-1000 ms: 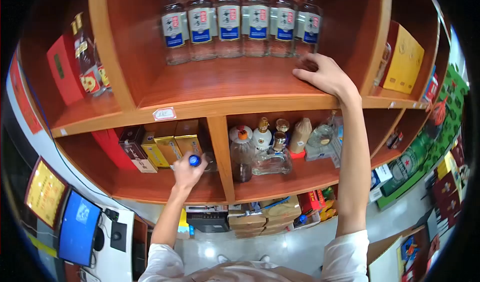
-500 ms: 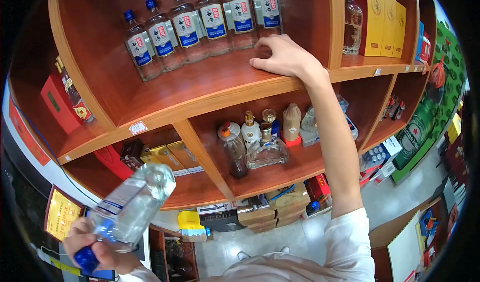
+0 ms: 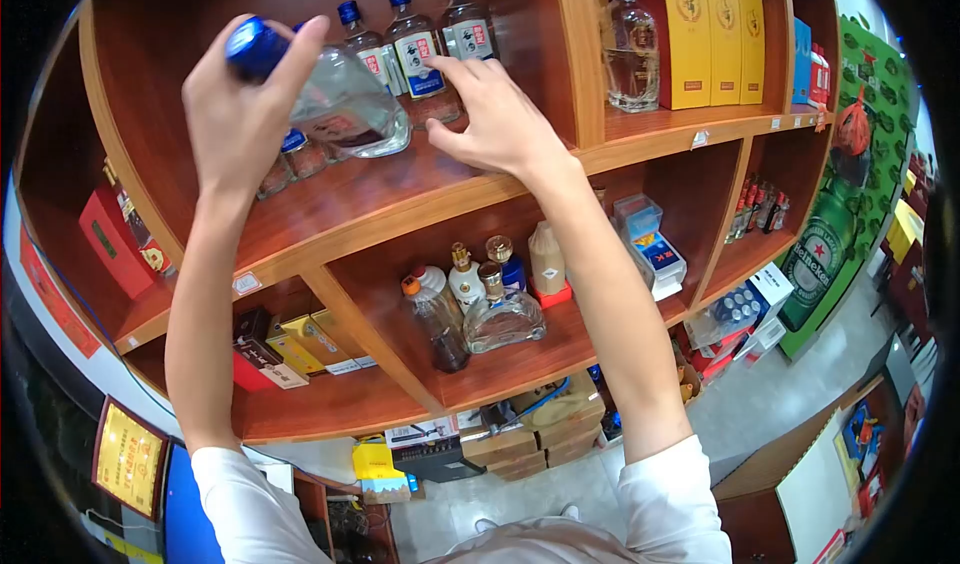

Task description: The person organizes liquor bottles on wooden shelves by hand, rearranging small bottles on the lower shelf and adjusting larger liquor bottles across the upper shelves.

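My left hand [image 3: 240, 114] is closed round the blue-capped neck of a clear glass liquor bottle [image 3: 355, 104]. That bottle is tilted, its base pointing down to the right above the upper shelf [image 3: 340, 199]. Behind it stands a row of similar bottles with blue caps and white-and-blue labels, partly hidden by my left hand and the held bottle. My right hand [image 3: 500, 114] is open over the shelf edge, thumb apart. Its fingertips are at the front of one labelled bottle [image 3: 415, 54] in the row; whether they touch it I cannot tell.
Right of the wooden divider [image 3: 580, 54] stand a tall clear bottle [image 3: 632, 54] and yellow boxes [image 3: 712, 39]. The shelf below holds a flat glass decanter [image 3: 505, 322], a dark-bottomed bottle [image 3: 437, 324] and other bottles. Cardboard boxes [image 3: 560, 414] sit near the floor.
My left hand has raised the bottle from low on the left to the upper shelf, in front of the row. My right hand has moved left along the row. The view has shifted right.
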`<state>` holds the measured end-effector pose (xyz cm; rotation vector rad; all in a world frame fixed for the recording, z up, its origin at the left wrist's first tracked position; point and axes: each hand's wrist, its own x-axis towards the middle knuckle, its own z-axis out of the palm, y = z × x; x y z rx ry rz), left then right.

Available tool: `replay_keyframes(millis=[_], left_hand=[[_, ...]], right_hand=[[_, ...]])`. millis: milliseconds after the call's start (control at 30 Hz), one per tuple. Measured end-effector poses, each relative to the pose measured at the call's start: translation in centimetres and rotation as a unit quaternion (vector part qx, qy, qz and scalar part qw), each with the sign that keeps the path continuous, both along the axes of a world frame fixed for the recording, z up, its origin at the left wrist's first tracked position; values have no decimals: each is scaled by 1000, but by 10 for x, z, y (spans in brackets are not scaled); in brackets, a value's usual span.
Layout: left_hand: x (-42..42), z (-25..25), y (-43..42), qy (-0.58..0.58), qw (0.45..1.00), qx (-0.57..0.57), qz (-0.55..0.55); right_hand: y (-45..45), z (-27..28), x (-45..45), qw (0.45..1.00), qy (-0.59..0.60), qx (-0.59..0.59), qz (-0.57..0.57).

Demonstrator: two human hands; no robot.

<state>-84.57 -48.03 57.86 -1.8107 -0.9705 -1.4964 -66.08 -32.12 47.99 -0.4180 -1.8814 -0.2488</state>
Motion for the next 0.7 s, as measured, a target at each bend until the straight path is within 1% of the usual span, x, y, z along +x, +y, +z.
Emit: replay_keyframes(millis=[100, 133, 233, 267, 333, 433, 467, 567, 600, 700], left_hand=[[6, 7, 49, 21, 1000, 3, -21], [6, 9, 59, 18, 999, -36, 25], [19, 12, 87, -3, 998, -56, 5], [22, 13, 96, -5, 998, -55, 0], [28, 20, 113, -9, 998, -53, -9], [38, 33, 132, -4, 996, -85, 19], [40, 37, 140, -17, 995, -102, 13], [44, 46, 164, -11, 992, -128, 18], [41, 50, 172, -23, 985, -167, 33], [24, 55, 211, -40, 984, -166, 59]], right_hand=[[-7, 2, 3, 999, 21, 8, 24], [-6, 2, 2, 999, 34, 18, 25], [-7, 5, -1, 997, 55, -48, 0], [-8, 6, 2, 995, 28, -93, -3], [1, 5, 1, 994, 60, -79, -37], [11, 1, -1, 991, 86, -63, -85], [14, -1, -1, 989, 91, -59, -99], [13, 0, 0, 987, 86, -87, -109], [11, 1, 0, 985, 77, -109, -108], [2, 5, 2, 979, 50, -166, -104]])
